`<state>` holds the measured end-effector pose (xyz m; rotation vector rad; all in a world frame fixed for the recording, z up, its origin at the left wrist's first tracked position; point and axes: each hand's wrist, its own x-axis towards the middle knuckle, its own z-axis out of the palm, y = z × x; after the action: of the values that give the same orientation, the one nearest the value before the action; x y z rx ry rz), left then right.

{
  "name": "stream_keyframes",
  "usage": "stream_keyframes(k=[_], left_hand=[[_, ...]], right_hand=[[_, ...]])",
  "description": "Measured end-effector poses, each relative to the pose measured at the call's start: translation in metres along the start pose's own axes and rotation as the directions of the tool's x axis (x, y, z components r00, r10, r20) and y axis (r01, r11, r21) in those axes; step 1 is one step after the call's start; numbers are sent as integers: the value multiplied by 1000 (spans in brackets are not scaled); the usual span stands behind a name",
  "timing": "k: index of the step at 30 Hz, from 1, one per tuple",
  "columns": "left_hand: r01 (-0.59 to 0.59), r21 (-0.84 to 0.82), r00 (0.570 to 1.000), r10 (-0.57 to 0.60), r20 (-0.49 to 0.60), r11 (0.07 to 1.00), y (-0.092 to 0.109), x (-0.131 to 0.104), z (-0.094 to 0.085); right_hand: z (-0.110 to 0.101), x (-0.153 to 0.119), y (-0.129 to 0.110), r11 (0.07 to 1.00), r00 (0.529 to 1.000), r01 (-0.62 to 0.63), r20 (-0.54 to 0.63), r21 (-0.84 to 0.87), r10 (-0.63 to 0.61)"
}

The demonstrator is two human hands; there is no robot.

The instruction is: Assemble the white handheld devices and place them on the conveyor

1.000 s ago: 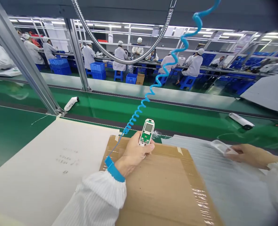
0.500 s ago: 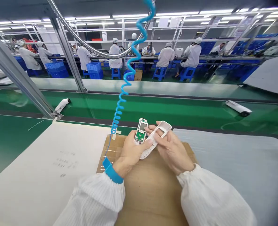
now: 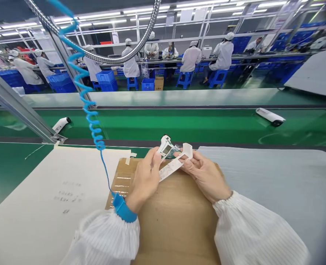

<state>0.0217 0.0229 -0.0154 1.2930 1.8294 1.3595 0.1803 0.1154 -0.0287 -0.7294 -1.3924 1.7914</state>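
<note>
My left hand is closed around a white handheld device with a dark tip and a small grey screen. Its thumb lies along the device's near side. In my right hand is a white plastic cover, pinched near its far end, where a window opening shows. The cover lies at a slant just right of the device, its lower end by my left fingers. Something clear and shiny, too small to name, shows between the two parts. A blue wrist strap circles my left wrist.
Beneath my hands lies a cardboard sheet, with white paper to its left. A coiled blue cord runs up from the strap. White devices rest on the green belt. A metal post stands left; people sit beyond.
The device has turned in my left hand, so its green circuit board is no longer plainly seen. The cover has tilted and shows a different side. The coiled cord has swung left.
</note>
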Motion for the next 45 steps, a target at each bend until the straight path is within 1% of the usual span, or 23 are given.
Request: stream_keyframes(k=[2, 4, 7, 10, 12, 14, 16, 18, 19, 21, 23, 24, 26, 28, 29, 30, 31, 32, 33, 35, 39, 43, 45], left_hand=[[-50, 43, 999, 49, 22, 998, 6, -3, 2], [-73, 57, 997, 71, 35, 996, 12, -7, 4], [-53, -11, 997, 54, 52, 999, 18, -11, 5], [-18, -89, 998, 23, 57, 996, 20, -10, 5], [-24, -127, 998, 31, 58, 992, 20, -8, 5], [-60, -104, 996, 67, 59, 993, 19, -9, 6], [-122, -1, 989, 121, 82, 993, 20, -12, 7], [-175, 161, 973, 146, 176, 971, 22, -17, 11], [-197, 254, 960, 133, 248, 947, 23, -19, 14], [-237, 428, 919, 58, 391, 872, 28, -24, 21], [-266, 540, 889, -13, 457, 799, 33, -26, 27], [-274, 566, 882, -30, 469, 778, 34, -26, 29], [-260, 592, 890, -48, 453, 763, 35, -23, 29], [-204, 605, 923, -54, 381, 770, 33, -19, 24], [-167, 602, 949, -39, 313, 781, 30, -18, 21], [-137, 580, 973, 0, 229, 803, 27, -17, 18], [-131, 539, 987, 62, 145, 832, 24, -16, 15], [-154, 487, 988, 134, 77, 860, 22, -16, 14], [-195, 439, 979, 204, 29, 877, 20, -17, 13], [-271, 385, 956, 293, 2, 882, 19, -19, 15], [-326, 419, 937, 349, 23, 848, 24, -22, 22], [-384, 452, 903, 429, 5, 805, 26, -21, 27], [-391, 460, 901, 434, 14, 797, 24, -20, 26]], right_hand=[[3, 0, 1, 1000, 1000, -8, -10, 21, 8], [4, 0, 2, 1000, 1000, 0, -8, 30, 0], [5, -1, 3, 999, 1000, 10, -4, 31, -9], [6, -2, 3, 999, 1000, 11, -4, 37, -11], [9, -3, 1, 999, 1000, 8, -14, 42, -8], [14, -3, -3, 996, 1000, -3, -29, 86, 6], [21, -4, -7, 975, 997, -47, -47, 219, 58], [27, -4, -11, 900, 983, -123, -72, 418, 168], [28, -5, -13, 843, 968, -157, -87, 514, 234], [28, -6, -17, 730, 929, -197, -112, 655, 352], [24, -7, -20, 655, 900, -206, -123, 727, 419], [21, -7, -21, 640, 895, -203, -125, 741, 428], [16, -8, -22, 650, 910, -203, -104, 732, 401], [15, -7, -21, 685, 942, -225, -23, 693, 334], [16, -7, -20, 709, 957, -233, 28, 666, 289], [19, -7, -18, 736, 968, -232, 76, 635, 240], [22, -7, -16, 766, 974, -224, 117, 603, 193], [27, -8, -13, 794, 978, -209, 144, 571, 154], [31, -9, -9, 816, 979, -195, 157, 544, 129], [38, -13, -2, 841, 980, -188, 149, 507, 129], [45, -18, 5, 855, 981, -196, 97, 480, 170], [43, -18, 1, 874, 982, -187, 100, 448, 158], [40, -16, -1, 881, 981, -191, 114, 434, 156]])
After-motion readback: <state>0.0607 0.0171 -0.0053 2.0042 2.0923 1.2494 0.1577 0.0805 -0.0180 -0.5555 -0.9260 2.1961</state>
